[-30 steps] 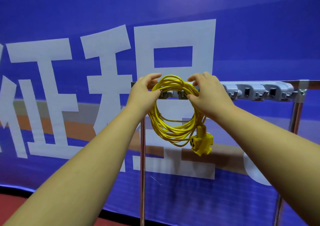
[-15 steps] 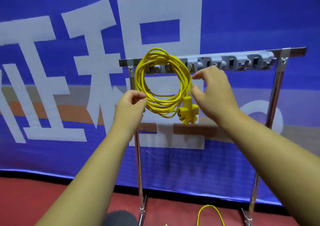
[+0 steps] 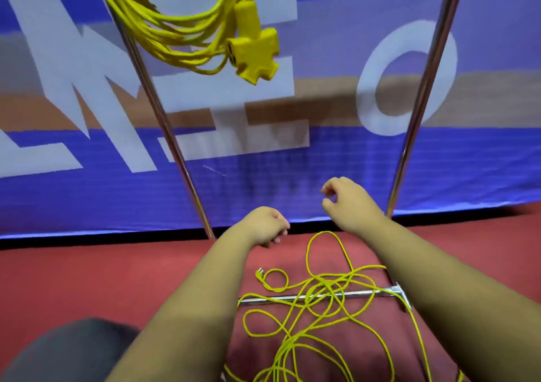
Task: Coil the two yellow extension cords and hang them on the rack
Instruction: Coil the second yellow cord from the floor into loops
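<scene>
High at the far left, cut by the top edge: a coiled yellow extension cord [image 3: 175,34], many thin glossy strands bundled into one hanging loop, sagging in front of the left polished chrome rack pole [image 3: 164,118]. At the right end of that loop, a chunky yellow plastic multi-socket block [image 3: 254,51], roughly cross-shaped, matte, tilted, dangling clear of the pole. Well to the right, a second chrome rack pole [image 3: 421,89], round and shiny.

Down on the near red carpeted floor [image 3: 87,279]: a loose yellow extension cord [image 3: 322,285], uncoiled, sprawled in overlapping loops and tangles, crossing over the slim metal foot bar [image 3: 269,299] of the rack. At its far left end, a small yellow plug [image 3: 259,273], lying on the carpet just beyond the bar.

Above the tangle, left hand [image 3: 265,229], fingers loosely curled downward, gripping nothing. Just right of it and a little farther, right hand [image 3: 348,203], fingers bent, thumb and forefinger parted, likewise empty. No contact with either cord.

Behind everything, a blue fabric banner with large white characters and an orange-brown stripe [image 3: 292,176], faintly ribbed. At near left, a blurred dark grey rounded shape [image 3: 67,349], not identifiable.
</scene>
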{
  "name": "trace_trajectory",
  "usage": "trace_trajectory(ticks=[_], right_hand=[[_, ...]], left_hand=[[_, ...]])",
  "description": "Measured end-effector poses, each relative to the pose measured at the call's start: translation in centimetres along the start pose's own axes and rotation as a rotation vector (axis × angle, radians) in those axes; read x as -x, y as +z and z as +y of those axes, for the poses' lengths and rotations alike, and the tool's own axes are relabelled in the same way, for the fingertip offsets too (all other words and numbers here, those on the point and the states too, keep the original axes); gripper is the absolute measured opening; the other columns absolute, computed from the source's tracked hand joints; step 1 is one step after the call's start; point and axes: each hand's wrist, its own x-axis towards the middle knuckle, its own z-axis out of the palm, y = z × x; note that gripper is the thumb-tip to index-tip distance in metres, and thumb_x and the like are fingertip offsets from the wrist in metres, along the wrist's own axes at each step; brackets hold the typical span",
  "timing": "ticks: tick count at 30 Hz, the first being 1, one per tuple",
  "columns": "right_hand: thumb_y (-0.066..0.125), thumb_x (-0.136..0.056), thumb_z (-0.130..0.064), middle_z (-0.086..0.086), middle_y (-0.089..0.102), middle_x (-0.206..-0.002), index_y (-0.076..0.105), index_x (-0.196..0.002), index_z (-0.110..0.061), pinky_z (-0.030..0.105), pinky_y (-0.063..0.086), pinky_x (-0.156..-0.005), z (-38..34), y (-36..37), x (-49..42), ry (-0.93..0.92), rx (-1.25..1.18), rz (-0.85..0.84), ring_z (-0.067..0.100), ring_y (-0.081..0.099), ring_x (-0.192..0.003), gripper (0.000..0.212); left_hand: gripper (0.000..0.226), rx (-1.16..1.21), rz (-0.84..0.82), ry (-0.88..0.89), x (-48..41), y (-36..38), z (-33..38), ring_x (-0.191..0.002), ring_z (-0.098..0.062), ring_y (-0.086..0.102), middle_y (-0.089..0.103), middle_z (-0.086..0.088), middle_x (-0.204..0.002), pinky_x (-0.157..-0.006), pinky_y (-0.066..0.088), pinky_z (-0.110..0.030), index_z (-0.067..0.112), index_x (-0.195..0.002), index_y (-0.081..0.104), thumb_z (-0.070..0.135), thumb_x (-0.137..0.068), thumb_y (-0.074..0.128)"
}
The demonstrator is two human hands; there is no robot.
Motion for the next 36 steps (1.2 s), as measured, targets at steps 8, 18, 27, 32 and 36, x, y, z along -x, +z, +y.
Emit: trace_trajectory(ticks=[8, 18, 27, 32, 36], right_hand=[[0.058, -0.099, -0.022, 0.023, 0.074, -0.113, 0.074, -0.108, -0.002, 0.037, 0.048, -0.082, 13.8, 11.8, 5.9, 0.327, 0.19, -0.514, 0.04, 0.068, -0.112, 0.027], [0.06, -0.092, -0.034, 0.017, 0.06, -0.145, 0.058, -0.144, -0.015, 0.033, 0.05, -0.1, 22.3, 23.9, 14.4, 0.484, 0.234, -0.877, 0.035, 0.06, -0.129, 0.055], [0.06, -0.098, -0.024, 0.018, 0.07, -0.13, 0.062, -0.134, -0.011, 0.038, 0.055, -0.079, 20.7, 25.1, 13.1, 0.439, 0.187, -0.811, 0.038, 0.07, -0.113, 0.038], [0.059, -0.096, -0.022, 0.015, 0.072, -0.127, 0.072, -0.119, -0.01, 0.035, 0.051, -0.093, 20.0, 25.4, 11.8, 0.45, 0.129, -0.746, 0.035, 0.065, -0.119, 0.029], [0.058, -0.099, -0.025, 0.015, 0.071, -0.13, 0.071, -0.122, -0.01, 0.034, 0.049, -0.094, 20.0, 25.4, 11.5, 0.474, 0.125, -0.734, 0.034, 0.064, -0.123, 0.03]], left_hand=[[0.026, -0.347, -0.213, -0.27, -8.4, 13.0, -11.5, -0.104, -0.032, 0.071, 0.074, -0.01, -0.108, -0.086, 0.058, -0.036, 0.012, -0.111, 0.073, 0.028, -0.092, 0.065], [0.079, -0.647, -0.249, -0.335, -6.9, 23.9, -24.9, -0.14, -0.038, 0.045, 0.041, -0.014, -0.154, -0.112, 0.042, -0.045, 0.013, -0.155, 0.028, 0.031, -0.09, 0.069], [0.033, -0.577, 0.149, -0.093, -11.8, 20.9, -25.2, -0.119, -0.038, 0.054, 0.056, -0.014, -0.128, -0.099, 0.048, -0.047, 0.012, -0.12, 0.065, 0.016, -0.089, 0.056], [0.06, -0.889, -0.227, -0.31, -15.4, 17.2, -27.4, -0.149, -0.029, 0.03, 0.016, 0.003, -0.17, -0.117, 0.036, -0.048, 0.017, -0.143, 0.056, 0.028, -0.085, 0.044], [0.06, -0.943, -0.281, -0.257, -15.1, 16.0, -28.0, -0.146, -0.031, 0.036, 0.009, 0.014, -0.172, -0.116, 0.035, -0.046, 0.025, -0.151, 0.047, 0.022, -0.091, 0.047]])
